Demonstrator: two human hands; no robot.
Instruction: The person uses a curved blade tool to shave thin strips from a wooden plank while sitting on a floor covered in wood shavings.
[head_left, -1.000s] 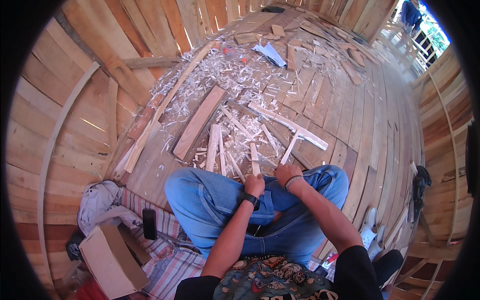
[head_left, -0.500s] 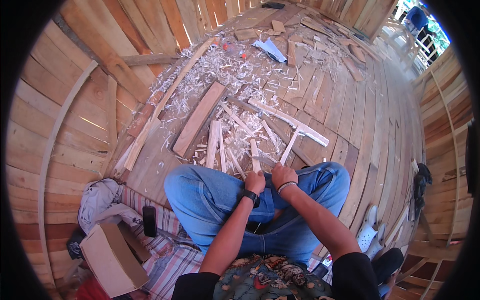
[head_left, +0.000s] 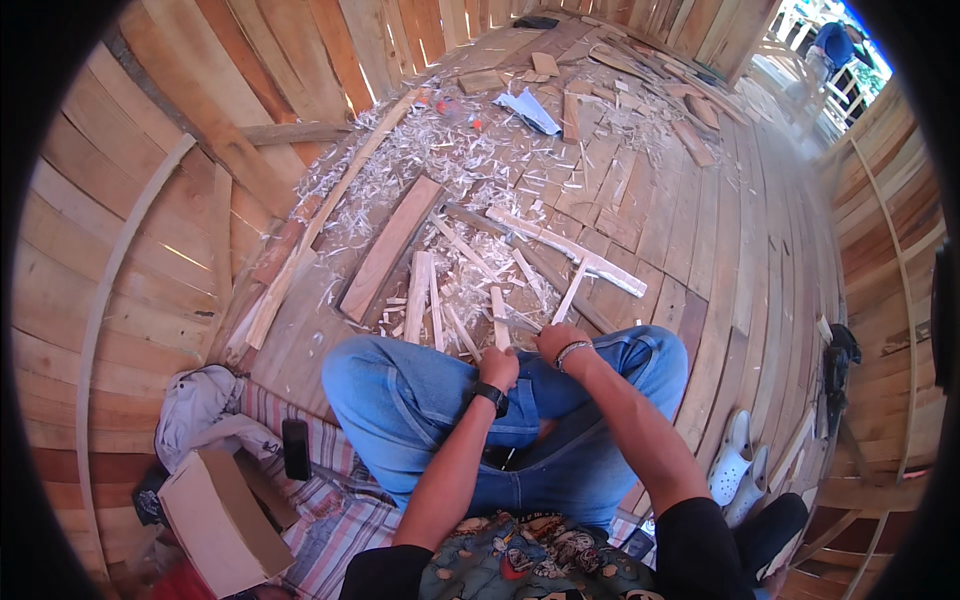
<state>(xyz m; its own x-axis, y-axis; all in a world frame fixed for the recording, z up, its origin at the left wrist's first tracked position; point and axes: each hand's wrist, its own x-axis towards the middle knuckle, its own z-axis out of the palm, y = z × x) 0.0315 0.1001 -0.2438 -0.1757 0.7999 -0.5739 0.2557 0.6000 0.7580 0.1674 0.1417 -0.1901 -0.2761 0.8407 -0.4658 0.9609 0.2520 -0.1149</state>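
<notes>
My left hand (head_left: pixel 498 368), with a dark watch on its wrist, is closed around the lower end of a narrow wooden strip (head_left: pixel 499 308) that points away from me. My right hand (head_left: pixel 558 343), wearing a bracelet, grips a knife whose handle is hidden in the fist. The knife blade (head_left: pixel 521 323) reaches leftward and lies across the strip, just beyond my left hand. Both hands are close together over my crossed legs in blue jeans. Several cut wooden strips (head_left: pixel 418 298) and pale shavings lie on the floor just past my knees.
A thick plank (head_left: pixel 392 248) and a pale-edged board (head_left: pixel 570 250) lie ahead. Shavings (head_left: pixel 440 150) spread toward the left wall. Left of me are a cardboard box (head_left: pixel 222 522) and a phone (head_left: pixel 296 448) on a striped cloth; at right, light clogs (head_left: pixel 732 460). A person (head_left: pixel 832 45) is beyond the far-right opening.
The whole view has shifted slightly. My hands keep their grips on the strip and the knife, and the blade still crosses the strip. The person outside has changed position slightly.
</notes>
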